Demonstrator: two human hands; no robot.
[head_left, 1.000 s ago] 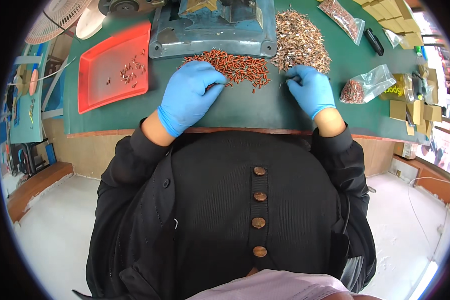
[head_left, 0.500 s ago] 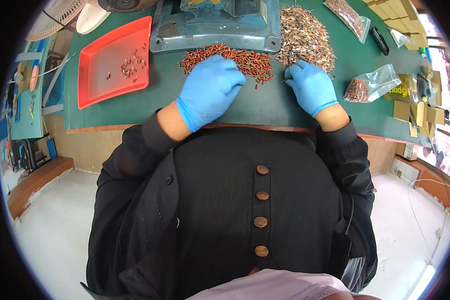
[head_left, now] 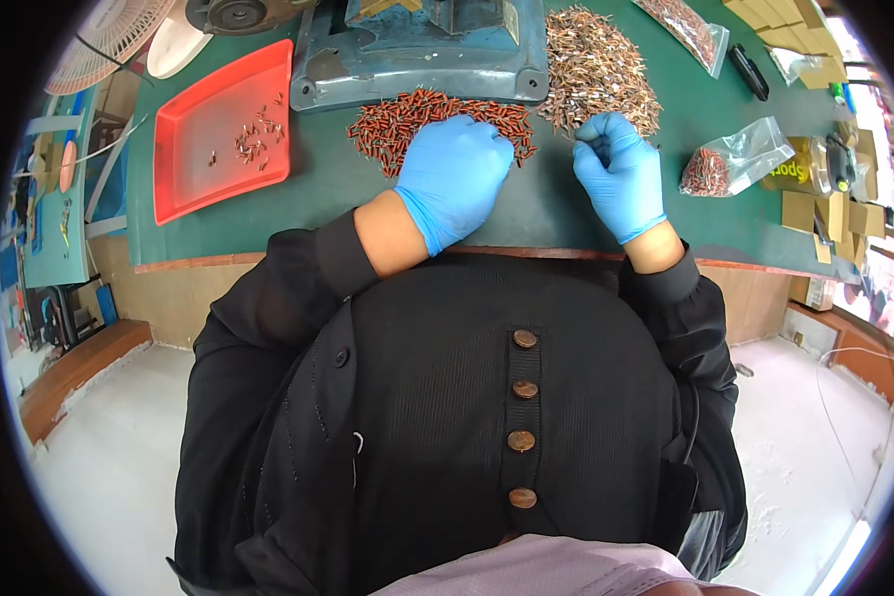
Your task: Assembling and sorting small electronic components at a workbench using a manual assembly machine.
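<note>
Resting palm-down, my gloved left hand (head_left: 454, 176) covers the near edge of the red pieces (head_left: 417, 114), fingers spread, gripping nothing I can see. My right hand (head_left: 621, 171) curls at the metal pieces (head_left: 596, 65); whether it pinches one I cannot tell. Beyond sit the red tray (head_left: 223, 139) and blue machine (head_left: 422, 50).

red pieces (head_left: 407, 114) | small, loose heap on green mat | metal pieces (head_left: 591, 60) | heaped alongside

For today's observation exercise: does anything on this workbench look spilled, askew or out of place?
Nothing stands out. The red parts and metal parts lie in loose heaps on the green mat, and a few pieces sit inside the red tray.
</note>
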